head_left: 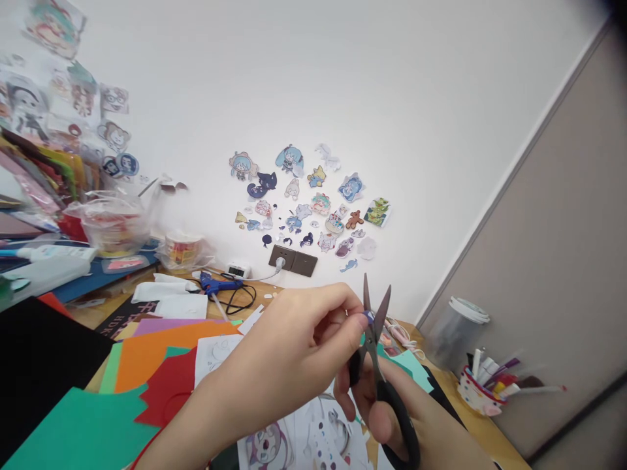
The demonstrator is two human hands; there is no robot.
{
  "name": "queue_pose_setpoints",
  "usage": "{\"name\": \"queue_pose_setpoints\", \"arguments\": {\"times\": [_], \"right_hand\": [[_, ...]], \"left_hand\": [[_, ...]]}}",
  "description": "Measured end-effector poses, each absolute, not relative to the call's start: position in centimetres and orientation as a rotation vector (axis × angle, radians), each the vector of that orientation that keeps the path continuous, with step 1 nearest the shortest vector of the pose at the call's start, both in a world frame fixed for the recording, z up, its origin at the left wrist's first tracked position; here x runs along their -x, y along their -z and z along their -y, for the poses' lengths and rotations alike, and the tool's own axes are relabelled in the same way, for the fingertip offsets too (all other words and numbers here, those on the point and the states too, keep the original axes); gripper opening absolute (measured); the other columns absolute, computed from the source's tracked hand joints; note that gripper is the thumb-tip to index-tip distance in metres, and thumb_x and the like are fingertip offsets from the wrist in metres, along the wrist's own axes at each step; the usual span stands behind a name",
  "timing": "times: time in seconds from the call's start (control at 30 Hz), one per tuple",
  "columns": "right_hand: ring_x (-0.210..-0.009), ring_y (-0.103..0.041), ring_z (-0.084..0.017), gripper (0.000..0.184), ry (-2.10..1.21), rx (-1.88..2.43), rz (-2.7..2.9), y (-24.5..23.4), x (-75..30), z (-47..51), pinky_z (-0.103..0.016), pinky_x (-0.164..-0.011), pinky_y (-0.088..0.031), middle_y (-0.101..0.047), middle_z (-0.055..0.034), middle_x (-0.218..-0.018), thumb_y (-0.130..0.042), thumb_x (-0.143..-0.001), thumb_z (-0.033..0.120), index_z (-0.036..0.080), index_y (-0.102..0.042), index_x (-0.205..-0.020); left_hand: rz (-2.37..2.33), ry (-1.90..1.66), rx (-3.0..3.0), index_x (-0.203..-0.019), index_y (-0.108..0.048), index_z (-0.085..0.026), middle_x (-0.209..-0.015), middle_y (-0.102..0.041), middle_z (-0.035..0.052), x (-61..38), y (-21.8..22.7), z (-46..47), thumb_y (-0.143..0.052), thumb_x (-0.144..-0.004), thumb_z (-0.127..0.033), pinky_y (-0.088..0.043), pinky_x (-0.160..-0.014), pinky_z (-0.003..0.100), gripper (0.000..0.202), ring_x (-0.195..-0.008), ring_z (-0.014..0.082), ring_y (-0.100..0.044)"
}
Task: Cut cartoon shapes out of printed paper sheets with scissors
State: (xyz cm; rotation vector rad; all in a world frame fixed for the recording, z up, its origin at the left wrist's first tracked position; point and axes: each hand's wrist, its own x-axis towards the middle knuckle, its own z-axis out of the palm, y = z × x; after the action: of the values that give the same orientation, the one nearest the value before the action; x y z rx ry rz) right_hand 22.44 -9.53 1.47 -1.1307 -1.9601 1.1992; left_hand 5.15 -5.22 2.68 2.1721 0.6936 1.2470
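Note:
Between the thumb and fingers of my left hand (313,333) is a small piece of blue and white paper (368,317), mostly hidden by the fingertips. My right hand (392,405) has its thumb and fingers in the black handles of a pair of scissors (377,326). The blades point upward and stand apart, with the paper piece right at them; whether they touch it I cannot tell. Below the hands lie white sheets with printed cartoon drawings (269,444). Left of my left wrist is a jagged-edged red sheet (171,391).
Green (83,424), orange (161,352) and black sheets (44,352) cover the desk's left side. Behind them lies a blue glue gun (218,284) with a coiled black cord. A pen cup (482,391) and a lidded clear bucket (453,329) stand at right. Stickers dot the wall around a socket (281,258).

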Motion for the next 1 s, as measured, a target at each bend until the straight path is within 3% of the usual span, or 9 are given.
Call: {"name": "queue_pose_setpoints", "arguments": {"times": [1.0], "right_hand": [[-0.061, -0.037, -0.010, 0.052, -1.247, 1.163, 1.884, 0.1, -23.7, 9.2, -0.022, -0.053, -0.031, -0.042, 0.0020, -0.071, -0.055, -0.064, 0.067, 0.019, -0.047, -0.080]], "left_hand": [[-0.724, -1.270, -2.177, -0.068, -0.048, -0.023, -0.056, -0.044, -0.0073, -4.9, -2.6, 5.0, -0.044, -0.086, -0.031, -0.028, -0.045, 0.018, 0.019, -0.054, 0.0077, -0.039]]}}
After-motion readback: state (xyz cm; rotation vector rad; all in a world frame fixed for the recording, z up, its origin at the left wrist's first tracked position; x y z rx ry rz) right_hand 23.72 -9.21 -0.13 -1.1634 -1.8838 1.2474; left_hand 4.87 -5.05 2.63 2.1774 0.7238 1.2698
